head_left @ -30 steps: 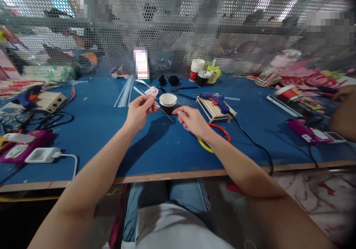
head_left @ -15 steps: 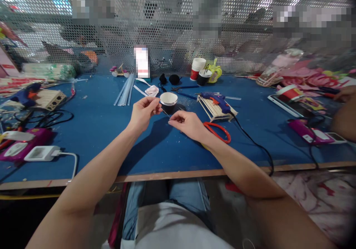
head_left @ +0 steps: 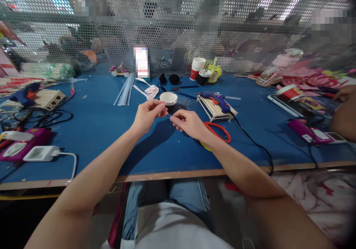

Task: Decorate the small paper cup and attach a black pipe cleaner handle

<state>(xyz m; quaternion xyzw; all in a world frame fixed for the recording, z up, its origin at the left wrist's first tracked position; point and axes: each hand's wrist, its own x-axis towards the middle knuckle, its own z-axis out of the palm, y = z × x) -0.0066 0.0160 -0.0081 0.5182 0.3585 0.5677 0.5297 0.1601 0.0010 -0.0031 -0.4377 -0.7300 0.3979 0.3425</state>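
Observation:
Over the blue table [head_left: 111, 145], my left hand [head_left: 147, 114] and my right hand [head_left: 187, 123] meet, each pinching an end of a thin short stick [head_left: 168, 114] that spans the small gap between them. Both hands have their fingers closed. Just beyond the hands stands a small black paper cup [head_left: 168, 100] with a white inside. A pale pink ribbon piece [head_left: 151, 90] lies behind the cup to the left. Red-handled scissors [head_left: 219, 130] lie right of my right hand, partly under my wrist.
A blue glue gun [head_left: 218, 100] rests on a frame of wooden sticks, its black cord running to the table's edge. Clear glue sticks [head_left: 125, 89], stacked cups [head_left: 198, 68], a white charger [head_left: 41, 153] and magenta devices lie around. Another person's arm [head_left: 343, 115] is at the right. A perforated metal screen [head_left: 178, 26] closes the back.
My right hand has moved left and closed in on the left hand, taking the free end of the thin stick. The left hand has lowered slightly.

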